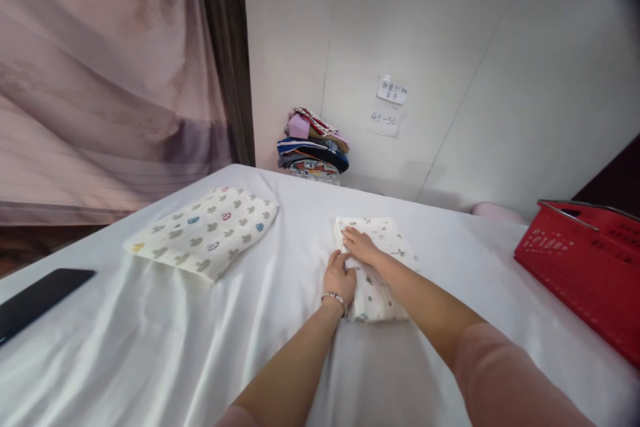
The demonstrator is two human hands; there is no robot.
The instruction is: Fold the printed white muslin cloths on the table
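Note:
A white cloth (383, 297) with small scattered prints lies folded into a flat rectangle on the white-covered table. At its left long edge is my left hand (340, 280), with a bracelet on the wrist. The fingers of that hand are bent around the edge and its thumb rests over the cloth. Higher up, my right hand (359, 245) lies flat on the upper left part, fingers stretched out. Some of the cloth is hidden beneath my right forearm. Further left sits another folded cloth (210, 230), cream with grey and coloured mushroom-like prints, touched by neither hand.
A white sheet (280, 360) with wrinkles covers the table. On the right stands a red plastic basket (585, 280) with a metal handle. A flat black object (43, 300) lies at the left edge. Behind the table, folded clothes (314, 147) are stacked against the wall.

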